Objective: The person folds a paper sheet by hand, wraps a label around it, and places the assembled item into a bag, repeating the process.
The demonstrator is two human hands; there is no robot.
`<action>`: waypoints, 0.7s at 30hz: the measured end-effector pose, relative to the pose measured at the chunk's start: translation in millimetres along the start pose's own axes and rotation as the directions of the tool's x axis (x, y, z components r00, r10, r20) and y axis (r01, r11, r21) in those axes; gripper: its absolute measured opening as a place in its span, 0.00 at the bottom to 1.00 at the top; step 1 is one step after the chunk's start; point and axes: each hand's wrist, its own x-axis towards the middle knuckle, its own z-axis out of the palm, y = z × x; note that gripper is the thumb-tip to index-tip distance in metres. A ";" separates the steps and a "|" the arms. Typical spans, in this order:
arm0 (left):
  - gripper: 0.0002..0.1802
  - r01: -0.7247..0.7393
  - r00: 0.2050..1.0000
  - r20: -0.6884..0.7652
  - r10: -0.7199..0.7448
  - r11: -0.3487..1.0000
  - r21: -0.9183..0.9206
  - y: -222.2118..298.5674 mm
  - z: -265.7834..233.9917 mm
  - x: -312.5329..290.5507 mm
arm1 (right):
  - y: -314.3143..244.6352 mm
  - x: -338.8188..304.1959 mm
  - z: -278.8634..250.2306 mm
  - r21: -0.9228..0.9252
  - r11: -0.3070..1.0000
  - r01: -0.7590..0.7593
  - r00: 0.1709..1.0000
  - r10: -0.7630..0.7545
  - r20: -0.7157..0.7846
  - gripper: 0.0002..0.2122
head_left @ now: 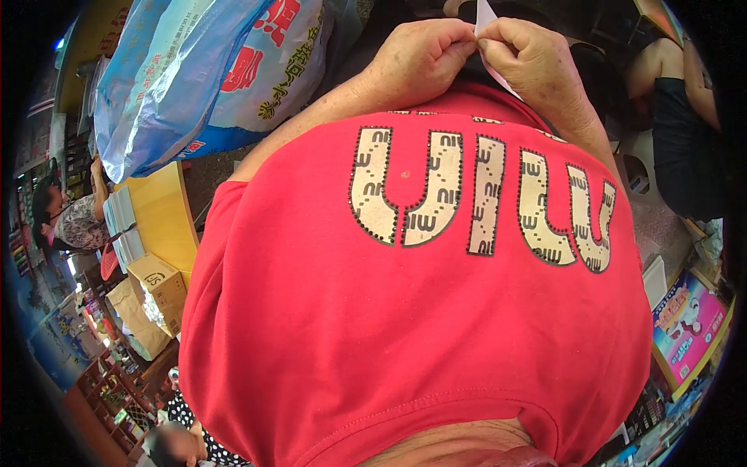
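Bright overall, soft light, no hard shadows on the shirt (405,327), just mild shading in its left folds. Bag (210,78), upper left: whitish glare along creases. Paper (485,15), top centre, near white, little detail. Background behind it is dark. Small blown-out spots along left edge; main source can't be told. Left hand (424,62) and right hand (537,70) reasonably sharp, print (486,194) crisp. Fisheye: black corners, bent edges, shelves (109,397) lower left tilted and soft. Head (167,447), bottom left, blurred out.

White strip (483,14) partly hidden, plastic bag (191,66) cropped
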 end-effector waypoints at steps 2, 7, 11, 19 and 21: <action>0.08 0.004 1.000 -0.004 -0.004 1.000 -0.017 -1.3 0.2 0.2 | 3.5 -0.7 -0.2 0.103 0.993 -0.062 0.998 0.061 0.018 0.07; 0.08 -0.023 1.000 0.006 0.023 1.000 0.012 -3.7 1.0 1.8 | 3.6 -1.8 -3.1 0.135 0.990 -0.042 0.998 0.035 0.052 0.07; 0.07 -0.119 0.989 -0.089 0.118 0.993 -0.007 -6.6 5.4 1.8 | -2.0 -1.1 -2.6 0.028 0.998 0.048 0.999 -0.049 0.009 0.06; 0.08 0.012 1.000 -0.008 -0.013 0.999 -0.036 -0.9 -0.7 3.0 | 1.5 -1.1 -3.8 0.117 0.989 -0.089 0.996 0.089 0.001 0.06; 0.08 0.028 0.999 -0.014 -0.029 0.999 -0.042 -1.0 -1.0 2.5 | -2.0 -1.8 -5.6 0.276 0.926 -0.259 0.966 0.252 0.059 0.06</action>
